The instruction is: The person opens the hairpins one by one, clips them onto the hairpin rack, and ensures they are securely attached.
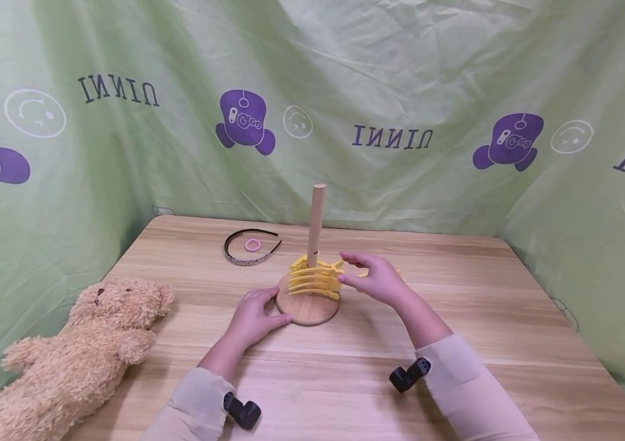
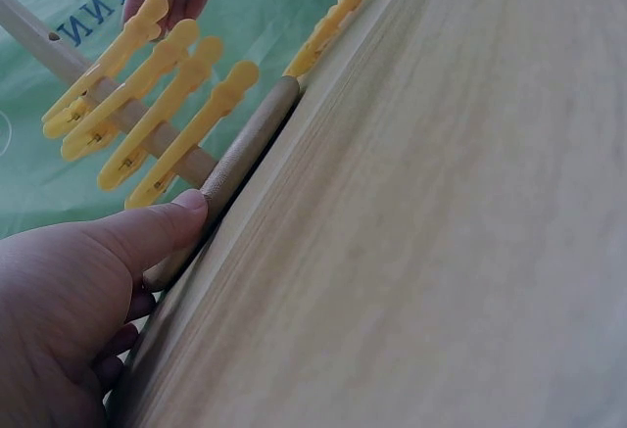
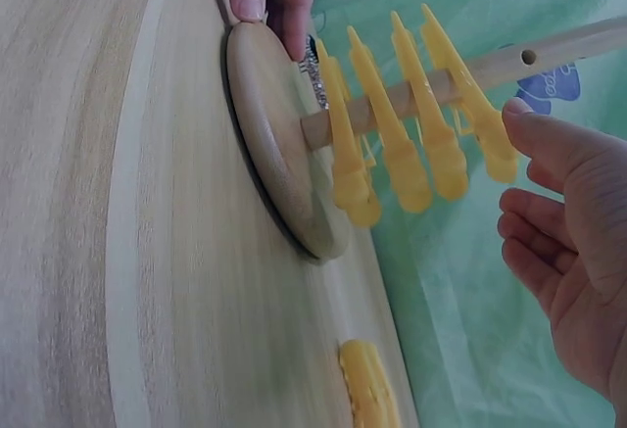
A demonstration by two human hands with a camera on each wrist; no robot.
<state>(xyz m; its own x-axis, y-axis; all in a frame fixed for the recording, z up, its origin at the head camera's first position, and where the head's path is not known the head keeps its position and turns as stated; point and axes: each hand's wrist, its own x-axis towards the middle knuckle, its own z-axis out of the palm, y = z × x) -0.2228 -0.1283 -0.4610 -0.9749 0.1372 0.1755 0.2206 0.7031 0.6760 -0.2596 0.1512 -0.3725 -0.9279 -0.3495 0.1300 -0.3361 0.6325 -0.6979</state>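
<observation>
The yellow clips (image 1: pixel 320 283) on the post (image 1: pixel 317 220) sit just left of the right hand (image 1: pixel 375 279), its thumb and fingers apart; the left hand (image 1: pixel 250 320) grips the base (image 1: pixel 313 311).

Green curtain (image 1: pixel 323 165) round wooden table (image 1: pixel 488 294)

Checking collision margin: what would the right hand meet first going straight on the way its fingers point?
Probably the topmost yellow plastic clip on the upright round wooden peg; the right hand sits close beside it, contact unclear.

Matt wooden stand (image 1: pixel 312 311) — smooth plastic clips (image 3: pixel 395 136) — shaggy plush bear (image 1: pixel 86 355).
</observation>
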